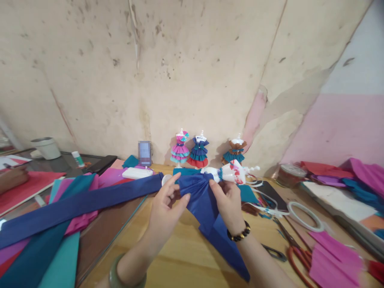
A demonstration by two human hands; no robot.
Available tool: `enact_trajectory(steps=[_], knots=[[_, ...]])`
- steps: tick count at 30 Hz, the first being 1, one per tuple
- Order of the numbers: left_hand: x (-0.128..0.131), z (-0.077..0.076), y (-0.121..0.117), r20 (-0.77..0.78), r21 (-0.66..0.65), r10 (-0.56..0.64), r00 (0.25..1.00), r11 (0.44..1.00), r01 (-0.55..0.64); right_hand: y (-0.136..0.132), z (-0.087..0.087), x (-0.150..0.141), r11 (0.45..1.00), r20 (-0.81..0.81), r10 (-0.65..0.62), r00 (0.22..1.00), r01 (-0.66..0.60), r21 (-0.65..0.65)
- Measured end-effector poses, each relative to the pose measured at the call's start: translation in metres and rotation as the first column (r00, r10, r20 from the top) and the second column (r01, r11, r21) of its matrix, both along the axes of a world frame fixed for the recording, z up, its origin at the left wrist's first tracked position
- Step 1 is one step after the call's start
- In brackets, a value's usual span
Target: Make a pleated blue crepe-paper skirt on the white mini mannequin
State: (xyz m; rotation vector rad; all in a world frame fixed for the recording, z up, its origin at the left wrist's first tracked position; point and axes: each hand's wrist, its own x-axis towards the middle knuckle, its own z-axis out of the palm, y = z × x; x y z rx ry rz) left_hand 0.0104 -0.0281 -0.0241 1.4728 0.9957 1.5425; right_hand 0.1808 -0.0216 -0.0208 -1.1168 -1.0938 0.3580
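Note:
A small white dress form [232, 173] with red flower marks lies on its side, its pegged end to the right. Dark blue crepe paper [198, 196] is gathered in pleats around its waist, and a long tail hangs down toward me. My right hand [229, 202] is closed, thumb pressing the gathers against the form; its other fingers are hidden behind. My left hand [168, 204] stands at the left edge of the pleats with thumb and index finger apart, the thumb tip at the paper. Teal paper [187, 172] shows behind the blue.
Three small dressed forms [180, 148] stand against the wall. Paper strips [75, 204] cover the left side. Scissors [300, 252], a tape roll [306, 216], pink paper [334, 258] and a jar [291, 175] lie right. Another person's hand [12, 180] is far left.

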Motion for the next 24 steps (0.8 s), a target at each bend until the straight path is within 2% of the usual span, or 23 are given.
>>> enact_trajectory(steps=[4, 8, 14, 22, 24], knots=[[-0.001, 0.003, 0.004, -0.021, 0.060, -0.019, 1.000, 0.998, 0.020, -0.001, 0.001, 0.000, 1.000, 0.000, -0.015, 1.000, 0.015, -0.001], [-0.003, 0.007, 0.005, -0.035, -0.001, -0.053, 0.998, 0.999, 0.053, 0.000, 0.001, 0.001, 1.000, 0.010, -0.019, 1.000, 0.019, -0.005], [-0.009, 0.005, 0.012, 0.034, -0.056, -0.104, 0.994, 0.993, 0.106, -0.001, 0.002, 0.003, 1.000, 0.046, 0.000, 0.999, 0.000, -0.001], [-0.010, 0.004, 0.018, -0.029, -0.011, -0.083, 0.996, 0.997, 0.082, -0.002, 0.003, 0.001, 0.999, 0.082, -0.021, 0.996, 0.018, 0.027], [-0.011, 0.004, 0.018, -0.079, 0.041, -0.051, 0.996, 0.998, 0.054, -0.002, 0.002, 0.000, 0.999, 0.094, -0.035, 0.995, 0.033, 0.028]])
